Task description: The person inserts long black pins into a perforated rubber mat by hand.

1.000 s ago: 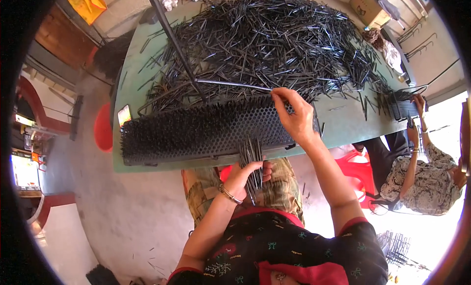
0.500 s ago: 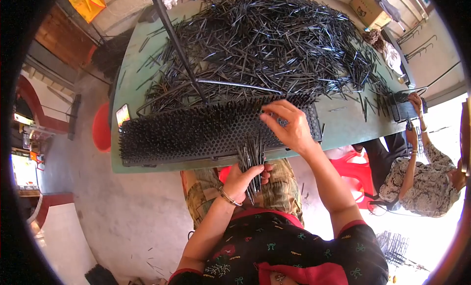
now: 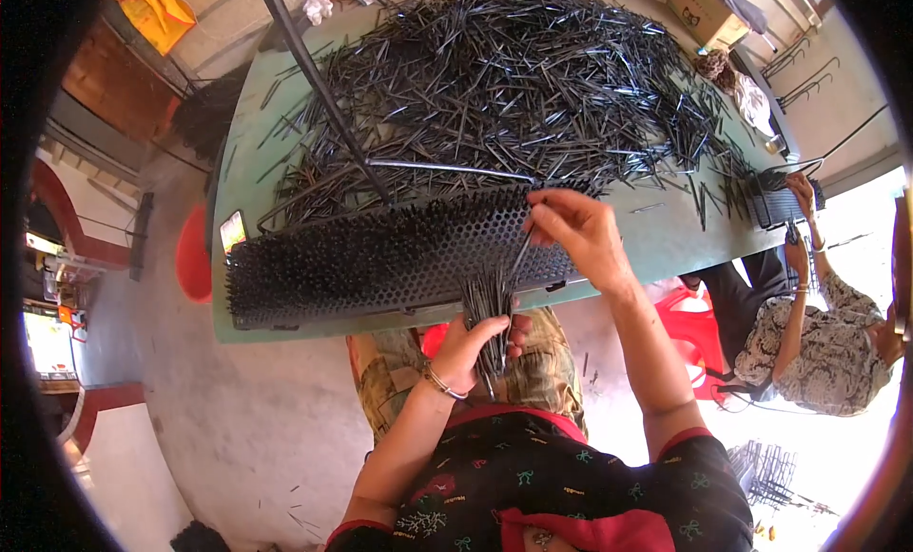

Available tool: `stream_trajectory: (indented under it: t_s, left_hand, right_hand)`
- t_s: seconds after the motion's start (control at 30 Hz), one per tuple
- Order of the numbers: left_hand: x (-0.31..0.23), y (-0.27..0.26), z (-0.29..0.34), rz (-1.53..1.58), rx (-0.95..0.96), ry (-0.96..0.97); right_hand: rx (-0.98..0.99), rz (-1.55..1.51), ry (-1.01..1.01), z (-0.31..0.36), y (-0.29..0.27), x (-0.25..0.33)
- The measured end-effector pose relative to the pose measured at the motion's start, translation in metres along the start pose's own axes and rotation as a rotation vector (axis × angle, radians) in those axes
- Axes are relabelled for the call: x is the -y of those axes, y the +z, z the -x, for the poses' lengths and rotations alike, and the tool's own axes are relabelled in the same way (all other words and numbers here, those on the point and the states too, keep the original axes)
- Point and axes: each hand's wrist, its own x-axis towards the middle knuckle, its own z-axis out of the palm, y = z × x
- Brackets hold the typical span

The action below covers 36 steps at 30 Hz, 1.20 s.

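Observation:
My left hand (image 3: pixel 463 354) is closed round a bundle of thin dark sticks (image 3: pixel 489 300), held just off the table's near edge. Between thumb and fingers of my right hand (image 3: pixel 588 238) is a single dark stick (image 3: pixel 522 251), slanting down toward the bundle. Both hands are close to a long black perforated rack (image 3: pixel 447 275). Its left part and far edge are densely filled with upright sticks, while bare holes show at the middle and right. Whether the single stick touches the bundle I cannot tell.
A large heap of loose dark sticks (image 3: pixel 542 86) covers the green table (image 3: pixel 656 243) behind the rack. A dark metal bar (image 3: pixel 319 81) rises at the left. To the right a co-worker's hands (image 3: pixel 804 195) handle a smaller rack. A red stool (image 3: pixel 687 333) stands below.
My right hand has drawn slightly right and now shows a single stick in its pinch. My left hand keeps the bundle in about the same place. The view has shifted slightly.

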Motion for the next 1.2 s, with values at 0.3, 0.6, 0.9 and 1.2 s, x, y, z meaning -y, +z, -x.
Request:
stream_trajectory:
  t_s: [0.3,0.6,0.9,1.2]
  left_hand:
    - [0.005,-0.002,-0.003,-0.056,-0.055,0.036]
    - [0.004,-0.004,0.0,-0.099,-0.126,0.015]
    - [0.005,-0.004,0.0,-0.048,-0.097,0.027]
    - [0.005,-0.006,-0.001,-0.029,-0.147,0.022]
  right_hand:
    - [-0.313,0.472,-0.488,-0.034,0.017,-0.021]
    - [-0.325,0.572,-0.586,-0.033,0.025,-0.023]
    - [-0.217,0.753,-0.737,-0.033,0.025,-0.029]
    - [-0.109,0.685,-0.693,-0.026,0.016,-0.031]
